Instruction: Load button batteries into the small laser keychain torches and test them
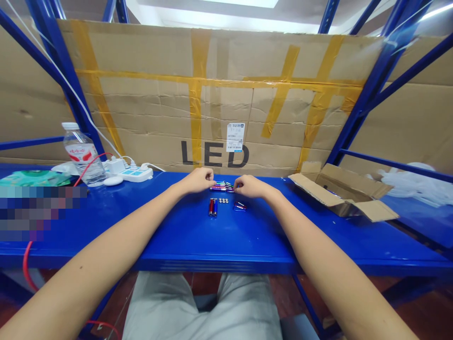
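Between my two hands lies a small row of slim, shiny coloured pens [221, 188], side by side on the blue table. At their left ends my left hand [198, 181] has its fingers curled in, the thumb side against the pens. My right hand [250, 186] is closed at the right ends, its fingertips pinched there. Nearer to me stand out a red tube [211, 207] and a blue tube [215, 207], like small torches, lying together. Several silver button cells [223, 200] sit right of them. Small coloured carabiners [239, 206] lie below my right hand.
An open cardboard box [329, 191] is on the right of the blue table [212, 241]. At the left are a plastic bottle [83, 156], a white power strip [136, 173] with plugs and a red cable [90, 165]. A large cardboard sheet [155, 118] closes off the back.
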A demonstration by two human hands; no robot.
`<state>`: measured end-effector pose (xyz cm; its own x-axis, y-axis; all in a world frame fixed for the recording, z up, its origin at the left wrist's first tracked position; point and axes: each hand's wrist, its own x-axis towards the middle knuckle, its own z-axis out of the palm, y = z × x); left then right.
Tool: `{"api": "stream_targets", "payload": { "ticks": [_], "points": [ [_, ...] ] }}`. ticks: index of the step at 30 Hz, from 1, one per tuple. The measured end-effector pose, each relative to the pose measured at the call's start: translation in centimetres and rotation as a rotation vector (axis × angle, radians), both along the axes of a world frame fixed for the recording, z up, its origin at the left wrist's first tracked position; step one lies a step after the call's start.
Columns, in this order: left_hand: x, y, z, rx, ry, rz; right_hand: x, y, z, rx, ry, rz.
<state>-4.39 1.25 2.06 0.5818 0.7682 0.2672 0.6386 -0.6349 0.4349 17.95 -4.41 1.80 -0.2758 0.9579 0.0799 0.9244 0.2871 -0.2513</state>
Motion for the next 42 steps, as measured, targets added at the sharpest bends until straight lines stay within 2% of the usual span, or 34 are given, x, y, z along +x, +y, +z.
{"api": "stream_targets", "payload": {
  "ticks": [2, 5, 11, 16, 19, 21, 23, 25, 29, 32, 34, 39, 42],
  "points": [
    [0.6, 0.7, -0.7, 0.047, 0.009, -0.109, 0.1, 0.4, -0.5, 0.044, 0.005, -0.009],
    [1.5, 1.6, -1.6, 0.184, 0.121, -0.165, 0.0, 0.9, -1.3, 0.086, 0.003, -0.006],
    [2.1, 2.3, -2.0, 0.220, 0.309, -0.174, -1.0, 1.1, -2.1, 0.074, -0.085, -0.018],
    [2.0, 2.1, -2.0, 0.213, 0.344, -0.150, -1.8, 1.0, -2.3, 0.101, -0.127, -0.033],
    [1.9, 1.8, -1.9, 0.161, 0.355, -0.133, -2.0, 0.9, -2.3, 0.060, -0.174, -0.050],
    [1.7, 1.6, -1.7, 0.184, 0.329, -0.128, -2.0, 0.8, -2.2, 0.057, -0.194, -0.058],
    [1.4, 1.2, -1.3, 0.266, 0.266, -0.131, -1.9, 0.8, -1.9, 0.133, -0.157, -0.055],
    [1.1, 0.7, -0.9, 0.340, 0.181, -0.138, -1.7, 0.8, -1.7, 0.211, -0.026, -0.039],
    [0.8, -0.5, -0.5, 0.340, 0.006, -0.141, -1.4, 1.1, -1.6, 0.146, 0.400, 0.046],
    [1.3, -1.4, -0.7, 0.323, -0.050, -0.194, -1.6, 1.2, -1.8, 0.128, 0.583, 0.047],
    [1.7, -1.7, -0.9, 0.342, -0.033, -0.205, -1.8, 1.1, -1.8, 0.130, 0.592, 0.041],
    [2.0, -2.2, -1.1, 0.386, 0.102, -0.093, -2.1, 0.7, -1.4, 0.216, 0.408, 0.097],
    [2.0, -2.5, -0.9, 0.399, 0.142, -0.071, -2.2, 0.5, -1.2, 0.267, 0.338, 0.120]
  ]
}}
